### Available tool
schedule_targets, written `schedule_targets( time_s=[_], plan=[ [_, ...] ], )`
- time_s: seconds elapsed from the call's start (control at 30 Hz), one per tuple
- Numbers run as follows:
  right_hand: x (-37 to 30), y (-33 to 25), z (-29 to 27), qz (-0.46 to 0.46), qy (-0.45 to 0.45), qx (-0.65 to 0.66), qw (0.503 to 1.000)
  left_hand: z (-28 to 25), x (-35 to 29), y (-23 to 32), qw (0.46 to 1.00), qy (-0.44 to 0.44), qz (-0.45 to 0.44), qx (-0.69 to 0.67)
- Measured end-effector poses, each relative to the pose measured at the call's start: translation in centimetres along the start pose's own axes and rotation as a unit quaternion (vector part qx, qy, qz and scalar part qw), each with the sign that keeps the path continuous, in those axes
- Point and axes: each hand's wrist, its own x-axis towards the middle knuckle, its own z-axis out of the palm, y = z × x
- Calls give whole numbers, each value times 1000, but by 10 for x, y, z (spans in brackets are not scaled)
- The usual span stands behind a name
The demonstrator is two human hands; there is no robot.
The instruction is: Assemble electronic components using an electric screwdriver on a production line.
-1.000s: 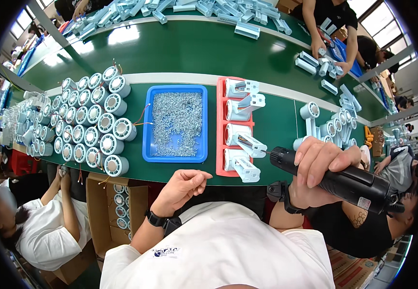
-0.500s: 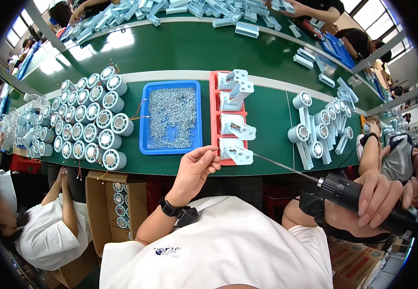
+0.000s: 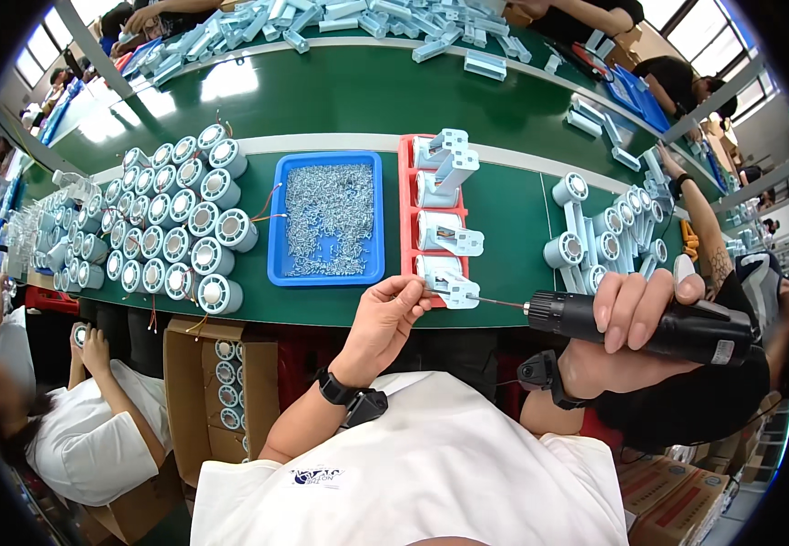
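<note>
My right hand (image 3: 636, 328) is wrapped round a black electric screwdriver (image 3: 554, 314), held almost level. Its long thin bit points left and reaches the pale blue bracket (image 3: 456, 291) on the nearest motor-like cylinder. That cylinder lies in the end slot of a red holder (image 3: 407, 200), with several similar assemblies farther up. At the holder's near end, my left hand (image 3: 384, 323) has thumb and forefinger pinched beside the same piece; whatever is between them is too small to name. Left of the holder, a blue tray (image 3: 275, 223) contains many small screws (image 3: 331, 214).
Rows of round motors (image 3: 176, 214) with loose wires stand at left. Bracketed assemblies (image 3: 599, 237) stand at right, where a co-worker's arm (image 3: 708, 227) reaches in. A pile of pale blue brackets (image 3: 367, 18) lies across the table. Below the edge is an open carton (image 3: 185, 382).
The screwdriver has swung left and leveled, bringing its bit to the nearest bracket. My left hand has shifted slightly right. A co-worker's arm now extends toward the right-hand assemblies.
</note>
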Motion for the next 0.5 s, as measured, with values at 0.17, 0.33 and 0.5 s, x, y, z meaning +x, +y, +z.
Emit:
schedule_targets(
  time_s=[0.17,0.33,0.5],
  plan=[
    [-6,7,-5,22,50,36,998,-14,4,0,998,-56,-18,19],
    [1,1,-4,56,2,44,997,11,-15,23,988,-83,-126,13],
    [0,-7,9,30,1,-72,997,12,-34,38,992,-40,-119,3]
  ],
)
